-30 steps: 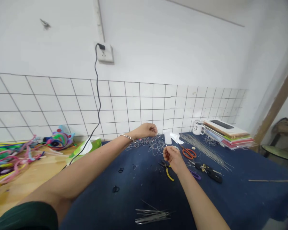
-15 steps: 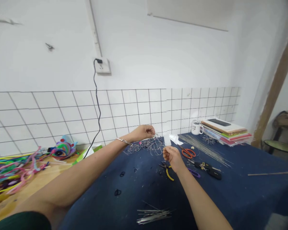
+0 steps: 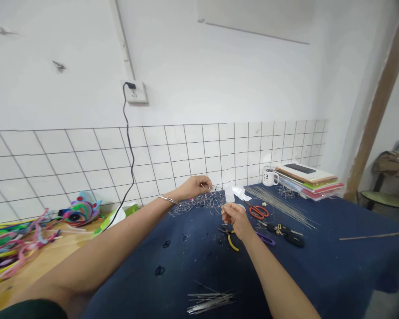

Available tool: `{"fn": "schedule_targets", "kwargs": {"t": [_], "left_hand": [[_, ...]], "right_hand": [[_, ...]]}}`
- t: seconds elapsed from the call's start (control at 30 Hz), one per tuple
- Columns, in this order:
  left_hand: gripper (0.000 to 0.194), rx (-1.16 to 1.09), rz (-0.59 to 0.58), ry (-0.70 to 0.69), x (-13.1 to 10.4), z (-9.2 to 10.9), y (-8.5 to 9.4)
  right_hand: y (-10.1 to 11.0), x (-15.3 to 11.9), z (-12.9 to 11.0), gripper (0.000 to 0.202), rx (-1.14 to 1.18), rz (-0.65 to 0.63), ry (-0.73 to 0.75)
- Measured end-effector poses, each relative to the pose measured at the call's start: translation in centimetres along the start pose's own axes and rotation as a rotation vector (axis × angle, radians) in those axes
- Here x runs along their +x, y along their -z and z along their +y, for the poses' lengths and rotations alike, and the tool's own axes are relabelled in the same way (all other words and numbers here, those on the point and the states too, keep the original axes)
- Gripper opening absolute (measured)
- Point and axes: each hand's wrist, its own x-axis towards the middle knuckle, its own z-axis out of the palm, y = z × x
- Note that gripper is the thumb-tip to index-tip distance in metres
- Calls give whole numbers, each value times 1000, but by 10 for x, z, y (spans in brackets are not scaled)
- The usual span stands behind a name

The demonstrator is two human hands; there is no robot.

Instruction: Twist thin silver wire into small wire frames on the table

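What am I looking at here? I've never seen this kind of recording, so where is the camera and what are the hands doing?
The camera sits on a person's head, looking forward and down, so both bare arms reach away from you. The left hand pinches into a tangle of thin wire at the far edge of the blue cloth. The right hand is closed, pinching something too fine to make out. Nearby lie yellow-handled pliers, orange scissors, a bundle of straight wires, cut wire bits and a white mug. Colourful pipe cleaners lie on the wooden table at left.
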Motion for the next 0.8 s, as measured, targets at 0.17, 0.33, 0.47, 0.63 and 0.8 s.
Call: {"fn": "schedule_targets", "kwargs": {"t": [0.17,0.33,0.47,0.63,0.8], "left_hand": [[15,-117,-28,20,0,-10,-6],[17,-295,-51,58,-2,-23,-17],[17,-464,-43,86,-5,-32,-28],[18,-570,56,184,-6,-44,-36],[19,-604,102,220,-6,-51,-34]], "right_hand": [[-3,2,3,26,-109,51,27],[-8,0,2,23,-221,134,95],[-15,-4,0,19,-434,232,245],[-21,-5,3,13,-502,192,280],[-11,1,8,14,-269,184,129]]}}
